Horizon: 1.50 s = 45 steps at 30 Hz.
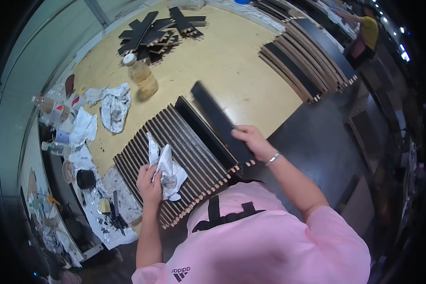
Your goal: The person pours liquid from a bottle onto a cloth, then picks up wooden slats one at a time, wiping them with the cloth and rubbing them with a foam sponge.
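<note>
My right hand [252, 140] grips a black board [217, 116] with small pegs at its near end, tilted above the right side of a row. That row of boards [175, 142] stands on edge, packed side by side, with light pegs along the near ends. Another black board [206, 132] leans at the row's right end, beside the held one. In my left hand [149, 183] is a crumpled white cloth [168, 173] with dark smudges. The cloth is over the row's near left part, and its contact with the boards cannot be made out.
A jar of yellowish liquid [143, 78] stands beyond the row. Behind it lies a loose pile of black boards [151, 35]. More boards [303, 61] line the right edge. Rags [114, 106], bottles [52, 108] and a black cup [85, 179] lie left. A person [364, 35] stands far right.
</note>
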Available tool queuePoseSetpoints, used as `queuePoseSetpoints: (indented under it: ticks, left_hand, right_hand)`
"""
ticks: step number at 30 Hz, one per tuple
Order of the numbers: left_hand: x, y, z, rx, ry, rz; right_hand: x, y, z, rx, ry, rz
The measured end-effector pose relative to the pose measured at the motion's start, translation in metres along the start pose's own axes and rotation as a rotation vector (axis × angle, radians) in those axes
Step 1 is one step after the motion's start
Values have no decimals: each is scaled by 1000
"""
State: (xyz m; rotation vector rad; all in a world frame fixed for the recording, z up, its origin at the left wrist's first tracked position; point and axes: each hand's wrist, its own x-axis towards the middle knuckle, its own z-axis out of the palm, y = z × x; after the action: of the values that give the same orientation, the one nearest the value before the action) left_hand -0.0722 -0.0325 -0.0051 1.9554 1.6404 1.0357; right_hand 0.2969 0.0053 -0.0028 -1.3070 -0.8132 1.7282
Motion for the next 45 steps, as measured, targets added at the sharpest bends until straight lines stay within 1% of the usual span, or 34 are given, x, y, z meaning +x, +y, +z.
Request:
queuePoseSetpoints:
  ticks: [3,5,6,7,9,10,11,13,14,15,17,20,21,22,23,24,25,27,28,29,30,31,32,33,35,36,37,38,39,40,41,42,44,45]
  left_hand:
    - [3,3,1,-138,60,-58]
    - [13,42,0,-296,120,-87]
    - [18,69,3,-308,108,-25]
    - [20,93,8,-260,63,51]
    - [15,140,27,-180,-36,360]
    - [13,157,35,-182,-151,490]
    - [17,167,46,-145,-222,688]
    - [32,151,68,-209,-113,652]
    - [49,139,73,-172,-33,574]
    - [69,125,73,-138,45,497]
    - [100,103,72,-162,49,276]
    - [70,114,79,-50,52,467]
    - [45,128,86,-92,30,579]
    - [19,149,86,-160,3,612]
    - [5,166,79,-251,-149,544]
    - [11,154,85,-259,-88,596]
    - [19,137,92,-269,-29,637]
    - [60,104,85,-147,108,505]
    - [83,85,74,-111,131,346]
    - [105,62,62,-2,204,303]
    - [124,37,48,7,150,129]
    - [133,38,27,-153,162,-88]
    - [146,24,16,-191,274,-57]
    - [139,16,9,-115,335,83]
    - [122,67,8,-352,242,-10]
    - [104,100,17,-424,109,21]
    - [89,114,35,-218,57,315]
    - [69,133,48,-189,-99,475]
    - [39,158,63,-153,-53,528]
    - [20,159,66,-244,-149,577]
    - [8,156,70,-336,-246,630]
    - [1,148,68,-335,-324,651]
    - [-7,118,52,-329,-488,688]
    - [-10,100,46,-278,-456,603]
  right_hand:
    - [-26,-27,6,229,-45,-73]
    - [-36,-33,15,317,-100,-46]
    - [-39,-33,20,360,-127,-33]
    - [-39,-28,22,504,-253,16]
    - [-33,-16,30,786,-514,118]
    - [-41,-32,61,559,21,199]
    - [-31,-7,57,690,-201,185]
    - [-37,16,56,546,-210,-50]
    - [-55,-22,79,436,-43,162]
    - [-54,-23,81,512,-129,210]
    - [-59,-21,78,523,-289,227]
    - [-59,-25,82,578,-165,262]
    - [-47,-13,76,690,-43,328]
    - [-41,0,66,748,-106,262]
    - [-36,13,53,800,-169,194]
    - [-26,30,38,1031,-458,177]
    - [-38,18,45,844,-383,211]
    - [-66,-25,68,452,-251,265]
    - [-65,-15,72,501,-308,290]
    - [-70,-13,75,499,-338,287]
    - [-74,-10,77,499,-366,285]
    - [-78,-8,77,502,-389,285]
    - [-76,-3,75,525,-429,259]
    - [-70,-1,73,552,-438,248]
    - [-59,-2,71,611,-446,232]
    - [-55,-8,74,592,-296,230]
    - [-51,-17,81,567,-150,227]
    - [-49,-23,83,539,-8,222]
    - [-42,-14,76,583,5,117]
    - [-25,7,54,685,-214,178]
    - [-23,-10,56,781,-434,233]
    - [-42,-25,56,698,-256,91]
    - [-35,-21,47,713,-245,59]
    - [-34,-24,46,713,-256,49]
